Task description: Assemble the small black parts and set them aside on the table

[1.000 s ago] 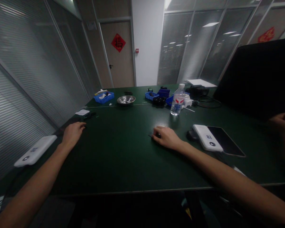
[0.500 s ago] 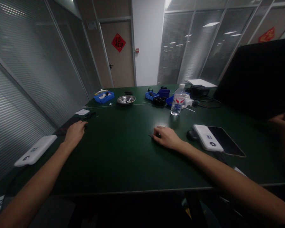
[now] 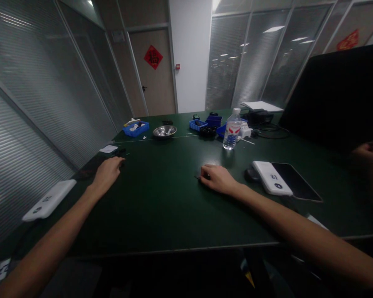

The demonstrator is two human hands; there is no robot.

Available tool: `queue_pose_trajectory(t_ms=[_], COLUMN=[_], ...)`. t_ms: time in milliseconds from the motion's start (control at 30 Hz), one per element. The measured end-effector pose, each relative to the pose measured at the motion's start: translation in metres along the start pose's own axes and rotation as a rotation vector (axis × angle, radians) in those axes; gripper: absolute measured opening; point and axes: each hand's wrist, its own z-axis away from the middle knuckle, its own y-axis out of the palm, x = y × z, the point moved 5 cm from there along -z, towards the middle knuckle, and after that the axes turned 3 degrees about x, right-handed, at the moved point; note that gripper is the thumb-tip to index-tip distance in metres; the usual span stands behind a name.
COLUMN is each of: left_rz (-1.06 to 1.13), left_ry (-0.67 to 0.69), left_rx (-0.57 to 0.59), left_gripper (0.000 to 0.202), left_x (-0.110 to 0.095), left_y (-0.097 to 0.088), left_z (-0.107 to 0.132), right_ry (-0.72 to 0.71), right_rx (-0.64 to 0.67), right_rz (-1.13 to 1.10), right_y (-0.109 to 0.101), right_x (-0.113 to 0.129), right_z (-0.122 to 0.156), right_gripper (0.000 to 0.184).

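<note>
Nearer than the bottle (image 3: pixel 232 130), the right hand (image 3: pixel 216 177) grips a thin object (image 3: pixel 197 177); how the left hand (image 3: pixel 108 171) grips is unclear.

So the thin dark thing (image 3: pixel 197 177) in the right hand (image 3: pixel 218 179) is mostly hidden by the grip, just a narrow tip poking out leftward, right down by the green tabletop (image 3: pixel 161 203). Other one's a small black jumble (image 3: pixel 119 152) just past the left hand (image 3: pixel 107 173), lying low, too dim to make out
</note>
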Motion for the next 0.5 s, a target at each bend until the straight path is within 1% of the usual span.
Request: queue_pose_trajectory(t_ms=[67, 167, 233, 300, 333, 400, 433, 500], left_rz=[0.116, 0.294, 0.398, 0.462, 0.485, 0.531, 0.556, 0.605], left_ry=[0.134, 0.360, 0.490, 0.567, 0.592, 0.610, 0.608, 0.586], left_rx=[0.004, 0.053, 0.094, 0.117, 0.134, 0.161, 0.167, 0.162], left_gripper=[0.040, 0.041, 0.041, 0.042, 0.042, 0.042, 0.042, 0.042], left_x=[-0.046, -0.132, -0.186, -0.226, -0.240, -0.256, -0.260, -0.259], left_y=[-0.009, -0.021, -0.024, -0.022, -0.018, -0.008, -0.003, 0.005], left_z=[0.000, 0.007, 0.016, 0.025, 0.028, 0.033, 0.034, 0.034], right_ry=[-0.003, 0.004, 0.010, 0.009, 0.006, 0.002, 0.000, 0.000], right_rx=[0.001, 0.010, 0.018, 0.015, 0.011, 0.000, -0.002, 0.003], right_rz=[-0.009, -0.013, -0.005, 0.008, 0.014, 0.027, 0.030, 0.034], right_y=[-0.002, -0.004, -0.004, -0.003, -0.002, -0.001, 0.000, 0.001], right_x=[0.001, 0.003, 0.004, 0.003, 0.003, 0.001, 0.001, 0.000], right_z=[0.001, 0.001, 0.001, 0.001, 0.001, 0.001, 0.001, 0.000], right_gripper=[0.014, 0.014, 0.014, 0.014, 0.013, 0.012, 0.012, 0.011])
